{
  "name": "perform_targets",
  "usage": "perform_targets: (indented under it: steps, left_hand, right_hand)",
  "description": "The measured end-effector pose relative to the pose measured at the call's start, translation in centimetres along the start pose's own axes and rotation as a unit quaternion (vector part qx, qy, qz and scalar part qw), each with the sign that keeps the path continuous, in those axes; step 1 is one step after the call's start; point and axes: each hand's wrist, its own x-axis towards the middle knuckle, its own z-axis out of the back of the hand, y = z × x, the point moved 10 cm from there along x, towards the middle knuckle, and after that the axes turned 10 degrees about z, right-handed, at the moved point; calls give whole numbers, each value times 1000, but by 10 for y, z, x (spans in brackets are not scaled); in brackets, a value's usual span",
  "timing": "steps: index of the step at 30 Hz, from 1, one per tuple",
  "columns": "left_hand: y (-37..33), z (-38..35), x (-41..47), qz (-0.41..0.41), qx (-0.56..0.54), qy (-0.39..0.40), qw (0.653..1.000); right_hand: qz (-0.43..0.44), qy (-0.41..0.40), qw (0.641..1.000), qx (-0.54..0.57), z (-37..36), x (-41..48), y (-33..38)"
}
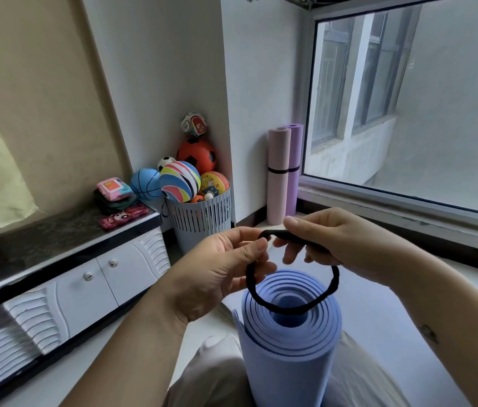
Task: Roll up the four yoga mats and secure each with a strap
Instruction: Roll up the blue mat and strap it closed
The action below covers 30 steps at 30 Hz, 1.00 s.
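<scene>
white wall | window right | white cabinet left

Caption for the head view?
Left hand and right hand hold a black strap over the rolled blue mat; pink mat and purple mat stand strapped behind.

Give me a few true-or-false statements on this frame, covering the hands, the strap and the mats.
1. Both the left hand and the right hand grip the black strap loop. True.
2. The strap loop already sits around the middle of the rolled blue foam yoga mat. False: it is held over the mat's top end and is not yet round it.
3. The rolled pink yoga mat and the rolled purple yoga mat stand upright beside the window, each with a dark band round it. True.
4. The pale slatted plastic basket is empty. False: it is piled with colourful balls.
</scene>
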Motion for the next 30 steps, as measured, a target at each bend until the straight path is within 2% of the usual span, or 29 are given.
perform_targets:
  steps: [7, 12, 14, 17, 20, 23, 25, 27, 30]
  left_hand:
    - [3, -6, 2, 6, 20, 50, 999]
    - [3, 0, 3, 1, -103, 88, 991]
    - [4, 3, 2, -8, -190, 95, 977]
    - [6, 1, -1, -14, -285, 121, 951]
    - [7, -7, -5, -8, -318, 152, 936]
    - [7, -5, 1, -2, -361, 132, 923]
    - [8, -4, 7, 3, -391, 120, 912]
    - [8, 3, 10, -5, -412, 120, 903]
    - [4, 5, 2, -24, -412, 165, 896]
  right_hand:
    - [7, 88, 994, 64, -12, 1, 2]
    - [56, 27, 990, 124, -5, 5, -1]
    - [71, 10, 976, 203, -7, 5, -6]
    - [80, 41, 949, 303, -17, 4, -11]
    - [83, 70, 935, 337, -22, 4, -16]
    - [55, 42, 927, 370, -18, 9, -34]
    - [40, 42, 909, 413, -19, 9, -40]
    - [46, 84, 886, 455, -29, 8, -34]
    - [53, 86, 854, 510, -31, 6, -32]
